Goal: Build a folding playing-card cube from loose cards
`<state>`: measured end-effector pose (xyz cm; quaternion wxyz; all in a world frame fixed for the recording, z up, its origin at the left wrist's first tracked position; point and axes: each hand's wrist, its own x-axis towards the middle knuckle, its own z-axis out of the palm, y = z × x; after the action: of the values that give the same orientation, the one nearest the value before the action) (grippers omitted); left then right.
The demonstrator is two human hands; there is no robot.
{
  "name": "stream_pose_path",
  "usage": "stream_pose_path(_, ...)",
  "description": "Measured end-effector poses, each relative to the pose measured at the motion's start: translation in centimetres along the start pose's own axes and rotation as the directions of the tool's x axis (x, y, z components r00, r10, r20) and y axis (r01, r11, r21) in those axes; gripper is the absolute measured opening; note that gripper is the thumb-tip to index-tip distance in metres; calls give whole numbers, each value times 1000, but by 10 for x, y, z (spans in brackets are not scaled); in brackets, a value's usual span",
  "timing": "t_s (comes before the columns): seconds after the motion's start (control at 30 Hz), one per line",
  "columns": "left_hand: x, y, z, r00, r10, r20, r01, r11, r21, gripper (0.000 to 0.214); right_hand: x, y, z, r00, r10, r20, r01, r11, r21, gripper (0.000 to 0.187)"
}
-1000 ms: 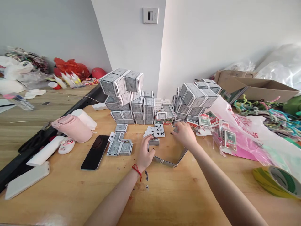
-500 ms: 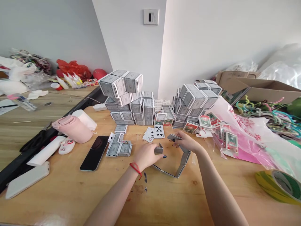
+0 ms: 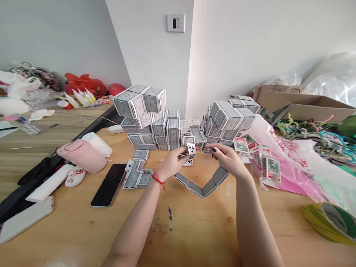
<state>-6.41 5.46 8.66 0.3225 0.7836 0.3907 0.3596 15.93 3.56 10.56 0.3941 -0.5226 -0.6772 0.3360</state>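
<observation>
So here's where we're at: our left hand (image 3: 174, 162) and right hand (image 3: 227, 159) are up over the wooden table (image 3: 194, 237), close together, both pinching rather than spread. The left has a playing card (image 3: 191, 148) nipped at its lower edge, standing roughly upright with its club pips facing us. The right is pressed onto a thin strip of folded cards (image 3: 207, 150), held nearly edge-on just beside that card, and honestly it's too small to tell from this view whether the two are touching.

What worries us: the V-shaped chain of folded cards (image 3: 201, 187) lies right below the hands on the near side, so a dropped card or a sagging wrist could nudge it out of line. On the far side, the left tower of folded cards (image 3: 141, 120) and the right tower of folded cards (image 3: 230, 118) stand not far past the fingers, and their top blocks look a bit top-heavy, so a careless push forward could topple them. A loose face-up card (image 3: 188, 162) also sits just under the left hand, easy to snag.
</observation>
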Motion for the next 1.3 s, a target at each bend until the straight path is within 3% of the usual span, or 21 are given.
stream_pose_path(0.13,-8,21,-14,992,79,-94,-84,995,-55,20,-7,-10,-7,977,-148,-150,154,988,25,41)
stream_pose_path(0.23,-15,37,-25,981,182,-73,-186,982,-43,39,-11,-14,-8,952,-242,-188,244,970,-11,40)
stream_pose_path(0.37,-23,52,-32,952,307,8,-303,935,187,31,-14,-21,-7,925,-343,-165,335,939,-72,38)
stream_pose_path(0.47,-26,56,-32,933,360,-16,-334,881,336,27,-16,-26,-5,911,-391,-130,378,919,-116,38)
stream_pose_path(0.7,-28,55,-30,918,393,-47,-333,831,445,22,-17,-33,-2,902,-425,-73,408,896,-176,38)
stream_pose_path(0.97,-27,57,-34,924,380,-35,-341,862,375,17,-16,-32,-1,915,-403,21,402,906,-137,38)
stream_pose_path(1.3,-26,56,-38,924,379,-54,-343,882,323,17,-14,-29,-1,917,-399,9,398,913,-92,36)
